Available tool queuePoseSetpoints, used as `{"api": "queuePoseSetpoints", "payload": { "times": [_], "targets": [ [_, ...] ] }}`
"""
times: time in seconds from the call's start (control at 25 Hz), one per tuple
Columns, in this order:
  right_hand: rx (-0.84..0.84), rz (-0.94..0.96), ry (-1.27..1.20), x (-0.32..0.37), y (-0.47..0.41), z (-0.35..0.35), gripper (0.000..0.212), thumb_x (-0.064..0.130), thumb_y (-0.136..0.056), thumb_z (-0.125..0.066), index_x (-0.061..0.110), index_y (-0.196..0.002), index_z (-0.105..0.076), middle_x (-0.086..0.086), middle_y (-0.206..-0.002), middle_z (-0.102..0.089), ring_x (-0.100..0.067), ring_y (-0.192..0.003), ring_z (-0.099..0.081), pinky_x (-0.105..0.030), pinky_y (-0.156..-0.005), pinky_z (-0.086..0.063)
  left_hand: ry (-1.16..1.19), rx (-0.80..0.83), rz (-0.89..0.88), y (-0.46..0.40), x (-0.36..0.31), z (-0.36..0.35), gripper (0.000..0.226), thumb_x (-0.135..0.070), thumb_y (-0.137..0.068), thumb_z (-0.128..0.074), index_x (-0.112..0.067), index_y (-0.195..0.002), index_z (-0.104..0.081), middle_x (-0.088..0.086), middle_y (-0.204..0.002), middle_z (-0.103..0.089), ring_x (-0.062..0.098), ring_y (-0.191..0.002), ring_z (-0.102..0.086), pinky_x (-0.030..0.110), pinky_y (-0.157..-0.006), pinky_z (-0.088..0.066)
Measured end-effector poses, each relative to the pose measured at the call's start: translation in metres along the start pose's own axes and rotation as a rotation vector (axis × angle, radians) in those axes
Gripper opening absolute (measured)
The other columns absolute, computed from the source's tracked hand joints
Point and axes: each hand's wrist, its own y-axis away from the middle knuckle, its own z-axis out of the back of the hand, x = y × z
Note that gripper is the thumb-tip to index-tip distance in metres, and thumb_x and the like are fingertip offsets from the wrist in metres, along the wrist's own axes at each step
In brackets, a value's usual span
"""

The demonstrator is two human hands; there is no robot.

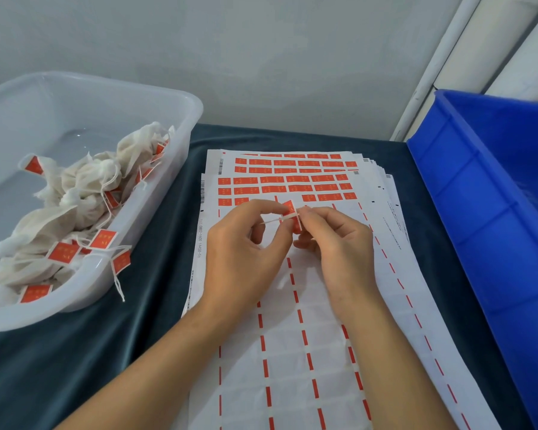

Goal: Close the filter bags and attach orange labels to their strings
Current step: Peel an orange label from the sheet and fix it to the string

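Both hands meet mid-frame: my left hand (246,243) pinches the thin white string (275,220), my right hand (336,240) pinches the small orange paper label (293,212), folding it over the string, I judge. They hover above the white peeled label sheets (308,352), near fresh labels. Left, the translucent plastic tub (156,193) holds finished white filter bags (84,187); a blue plastic crate (479,197) walls the right edge.
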Motion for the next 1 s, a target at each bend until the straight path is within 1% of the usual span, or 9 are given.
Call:
{"api": "queuePoseSetpoints", "payload": {
  "times": [0.12, 0.24, 0.32, 0.44, 0.6, 0.68, 0.84, 0.92, 1.0],
  "targets": [
    [-0.047, 0.071, 0.070, 0.001, 0.000, 0.000, 0.014, 0.034, -0.098, -0.070, 0.036, -0.090, -0.081, 0.018, -0.089, -0.077, -0.008, -0.093, -0.073, -0.036, -0.080, -0.064, -0.006, -0.006, 0.010, -0.001, 0.001, 0.001, 0.013, -0.033, -0.093, -0.078, -0.037, -0.105, -0.073, -0.023, -0.072, -0.059, 0.009, -0.072, -0.055, 0.011, -0.059, -0.043],
    [-0.077, 0.103, 0.102, 0.001, -0.001, 0.000, 0.009, 0.036, -0.096, -0.072, 0.034, -0.092, -0.080, 0.022, -0.090, -0.076, -0.004, -0.095, -0.071, -0.036, -0.080, -0.064, -0.005, -0.001, 0.033, -0.002, 0.001, 0.001, 0.012, -0.034, -0.093, -0.078, -0.036, -0.104, -0.074, -0.022, -0.069, -0.057, 0.008, -0.069, -0.053, 0.011, -0.057, -0.042],
    [-0.082, 0.113, 0.111, 0.001, -0.001, 0.000, 0.010, 0.038, -0.096, -0.072, 0.032, -0.092, -0.079, 0.022, -0.091, -0.076, -0.004, -0.095, -0.071, -0.031, -0.079, -0.063, -0.001, 0.014, 0.047, -0.002, 0.000, 0.001, 0.011, -0.035, -0.093, -0.077, -0.037, -0.103, -0.073, -0.019, -0.067, -0.056, 0.009, -0.068, -0.052, 0.014, -0.057, -0.042],
    [-0.077, 0.140, 0.128, 0.001, -0.002, 0.001, 0.010, 0.039, -0.097, -0.070, 0.033, -0.093, -0.078, 0.023, -0.093, -0.075, -0.003, -0.097, -0.070, -0.017, -0.075, -0.059, 0.021, 0.041, 0.088, -0.003, -0.001, 0.002, 0.009, -0.037, -0.094, -0.076, -0.037, -0.102, -0.073, -0.016, -0.065, -0.057, 0.008, -0.068, -0.052, 0.015, -0.057, -0.042],
    [-0.027, 0.149, 0.099, 0.002, -0.003, 0.004, 0.008, 0.033, -0.099, -0.069, 0.036, -0.097, -0.076, 0.025, -0.098, -0.074, 0.003, -0.102, -0.068, -0.004, -0.076, -0.051, 0.110, 0.110, 0.158, -0.006, -0.001, 0.005, 0.005, -0.037, -0.094, -0.076, -0.037, -0.097, -0.074, -0.021, -0.063, -0.056, 0.003, -0.062, -0.050, 0.011, -0.056, -0.041],
    [0.001, 0.153, 0.086, 0.003, -0.003, 0.005, 0.009, 0.032, -0.100, -0.068, 0.035, -0.099, -0.076, 0.025, -0.101, -0.075, 0.002, -0.104, -0.068, -0.007, -0.079, -0.054, 0.168, 0.152, 0.187, -0.008, 0.000, 0.007, 0.004, -0.038, -0.092, -0.078, -0.038, -0.093, -0.074, -0.017, -0.057, -0.052, 0.004, -0.056, -0.046, 0.013, -0.054, -0.040],
    [-0.007, 0.144, 0.084, 0.002, -0.004, 0.005, 0.009, 0.033, -0.099, -0.068, 0.036, -0.098, -0.076, 0.020, -0.098, -0.076, -0.006, -0.100, -0.072, -0.022, -0.082, -0.061, 0.260, 0.203, 0.246, -0.012, 0.004, 0.009, 0.006, -0.040, -0.090, -0.080, -0.036, -0.092, -0.076, -0.011, -0.055, -0.045, 0.006, -0.054, -0.040, 0.021, -0.053, -0.042],
    [-0.005, 0.145, 0.076, 0.003, -0.003, 0.005, 0.009, 0.032, -0.099, -0.068, 0.037, -0.097, -0.075, 0.021, -0.096, -0.076, -0.007, -0.097, -0.073, -0.024, -0.082, -0.062, 0.292, 0.210, 0.265, -0.012, 0.003, 0.010, 0.004, -0.039, -0.092, -0.077, -0.036, -0.092, -0.076, -0.008, -0.059, -0.050, 0.005, -0.056, -0.044, 0.019, -0.055, -0.045],
    [0.001, 0.149, 0.078, 0.003, -0.003, 0.004, 0.009, 0.032, -0.100, -0.067, 0.038, -0.097, -0.074, 0.020, -0.094, -0.076, -0.006, -0.095, -0.074, -0.023, -0.082, -0.062, 0.329, 0.218, 0.277, -0.012, 0.002, 0.010, 0.009, -0.039, -0.095, -0.070, -0.034, -0.092, -0.077, -0.010, -0.071, -0.066, 0.004, -0.062, -0.055, 0.018, -0.058, -0.049]
  ]
}}
